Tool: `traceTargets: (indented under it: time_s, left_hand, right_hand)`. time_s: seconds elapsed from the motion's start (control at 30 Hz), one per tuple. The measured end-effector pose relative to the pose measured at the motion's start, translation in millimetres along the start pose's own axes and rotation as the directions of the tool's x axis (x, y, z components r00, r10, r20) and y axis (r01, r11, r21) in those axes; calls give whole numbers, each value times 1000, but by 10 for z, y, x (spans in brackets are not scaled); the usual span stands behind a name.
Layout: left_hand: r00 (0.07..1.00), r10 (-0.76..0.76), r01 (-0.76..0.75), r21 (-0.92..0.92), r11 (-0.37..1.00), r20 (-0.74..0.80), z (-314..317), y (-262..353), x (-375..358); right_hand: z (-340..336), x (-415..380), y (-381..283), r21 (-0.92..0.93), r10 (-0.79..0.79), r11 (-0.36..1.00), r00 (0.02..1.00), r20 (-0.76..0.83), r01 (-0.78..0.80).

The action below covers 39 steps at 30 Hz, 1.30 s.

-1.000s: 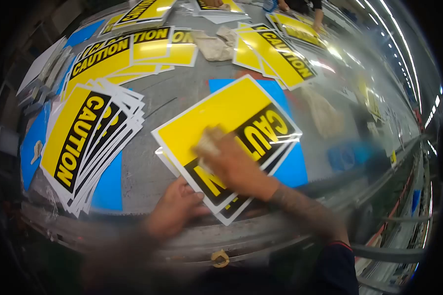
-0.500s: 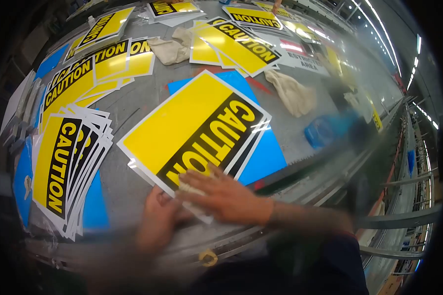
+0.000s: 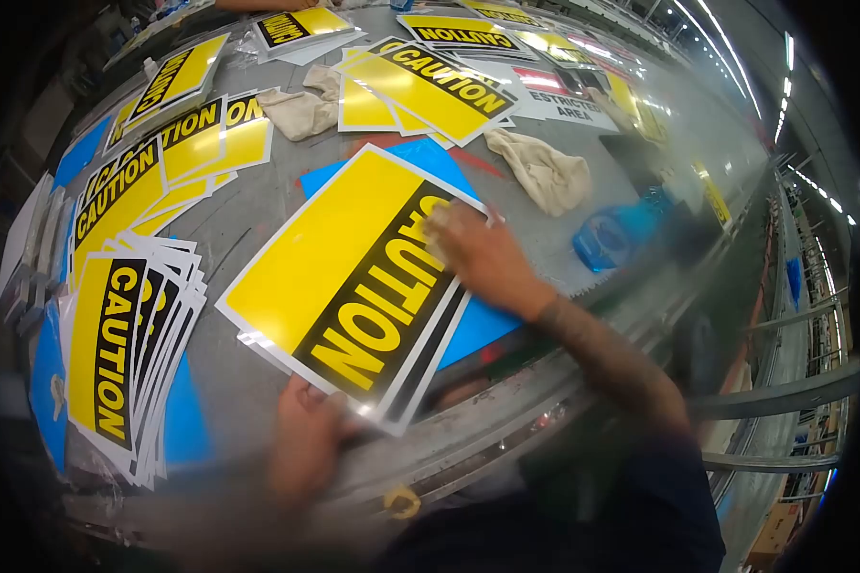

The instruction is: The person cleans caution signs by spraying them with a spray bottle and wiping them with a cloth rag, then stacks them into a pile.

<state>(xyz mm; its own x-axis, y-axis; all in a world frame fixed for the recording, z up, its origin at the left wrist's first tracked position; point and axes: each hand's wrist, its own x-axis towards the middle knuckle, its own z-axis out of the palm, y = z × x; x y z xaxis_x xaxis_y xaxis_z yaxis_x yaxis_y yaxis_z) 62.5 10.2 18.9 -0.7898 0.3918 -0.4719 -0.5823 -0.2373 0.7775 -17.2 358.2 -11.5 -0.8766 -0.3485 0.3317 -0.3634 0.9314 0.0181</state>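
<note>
A yellow caution sign (image 3: 306,248) with a black band lies tilted on a few more signs and a blue sheet (image 3: 468,329). My right hand (image 3: 478,248) presses on the top end of its black band, fingers bent over a pale cloth mostly hidden beneath them. At the sign's near left corner is my left hand (image 3: 311,415), its thumb and fingers closed on the edge. To the left sits a fanned stack of caution signs (image 3: 96,353).
More caution signs (image 3: 430,81) and a restricted-area sign (image 3: 569,107) lie farther back. Crumpled cloths (image 3: 545,172) rest beyond the main sign. A blue bottle (image 3: 612,234) is on the right, near a metal rail (image 3: 784,406). Part of another person's arm (image 3: 263,4) shows at the top.
My right hand has moved from the near end of the black band up to its far right end. My left hand stays at the near corner. The whole view has shifted slightly.
</note>
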Motion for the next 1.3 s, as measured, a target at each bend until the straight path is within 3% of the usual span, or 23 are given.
traceTargets:
  time_s: [0.03, 0.1, 0.13, 0.17, 0.23, 0.37, 0.47, 0.5, 0.57, 0.6, 0.7, 0.73, 0.83, 0.9, 0.97, 1.0, 1.1, 1.13, 1.17, 1.23, 1.27, 1.3]
  left_hand:
    - [1000, -1, 1, -3, 1000, -12, -7, -15, -8]
    - [1000, -2, 2, -17, 1000, -30, -9, -40, 0]
    - [1000, -8, 8, -6, 1000, -29, -4, -25, 5]
    - [999, -15, 15, 2, 1000, -30, 4, -10, 3]
    - [998, -21, 20, -7, 1000, -51, -9, -30, 1]
    - [999, -13, 13, -1, 1000, -51, -25, -69, 17]
    - [999, 0, 0, 16, 1000, -40, -3, -69, 23]
    - [999, 1, 0, 20, 1000, -41, 6, -69, 16]
    - [999, -14, 15, 4, 1000, -40, 47, 2, 16]
    - [999, -16, 15, -10, 1000, -43, 54, -1, 15]
    - [999, -18, 17, -27, 999, -41, 33, -63, -8]
    - [999, -18, 17, -28, 999, -49, 52, -71, -20]
    - [998, -22, 19, -45, 999, -64, 36, -112, -12]
    - [996, -46, 42, -53, 998, -77, 47, -87, -14]
    - [998, -40, 37, -65, 997, -57, 18, -115, -17]
    - [999, -9, 7, -74, 997, -33, 6, -141, -15]
    - [998, -13, 9, -69, 998, -59, -11, -168, -13]
    - [998, 11, -15, -69, 997, -59, -23, -194, -12]
    - [998, 13, -16, -63, 998, -61, -12, -184, 17]
    - [997, -6, 3, -43, 999, -71, -23, -197, 9]
    - [998, -10, 7, -40, 999, -63, -19, -196, 5]
    - [998, -8, 5, -44, 999, -61, -6, -186, 7]
  right_hand:
    - [-27, 75, 150, -31, 132, 990, 989, -73, -135]
    - [7, 59, 43, 138, 156, 978, 987, 23, -158]
    - [-162, 46, -284, 264, 25, 964, 999, 30, -32]
    - [-35, -96, -528, 450, -57, 888, 994, -94, 93]
    - [-272, -46, -638, 385, -185, 915, 972, 143, 117]
    - [178, 468, 197, 305, 117, 947, 992, -49, -97]
    - [372, 588, 25, 351, 102, 934, 990, -96, -62]
    - [318, 527, -211, 476, 63, 879, 994, -88, -13]
    - [99, 390, -569, 486, -184, 854, 982, -50, 185]
    - [144, 378, -514, 435, -190, 884, 982, 0, 171]
    - [218, 597, 113, 295, 155, 942, 987, 42, -160]
    - [215, 645, 225, 182, 175, 970, 981, -78, -159]
    - [61, 430, -136, 417, 20, 908, 998, 66, -46]
    - [-88, 225, -373, 383, -153, 917, 985, 84, 110]
    - [-218, 182, -129, 381, 2, 923, 995, 103, -41]
    - [-115, 152, 128, 288, 108, 950, 993, 49, -118]
    - [-95, -66, -67, 333, 332, 888, 943, 14, -317]
    - [-220, -138, -226, 303, 95, 949, 996, -2, -90]
    - [-392, -165, -401, 365, 19, 930, 996, 87, -50]
    - [-317, -161, -234, 362, 64, 929, 997, 52, -79]
    - [-299, -111, -78, 294, 269, 903, 945, 186, -315]
    - [-265, -13, 86, 179, 298, 937, 954, 31, -299]
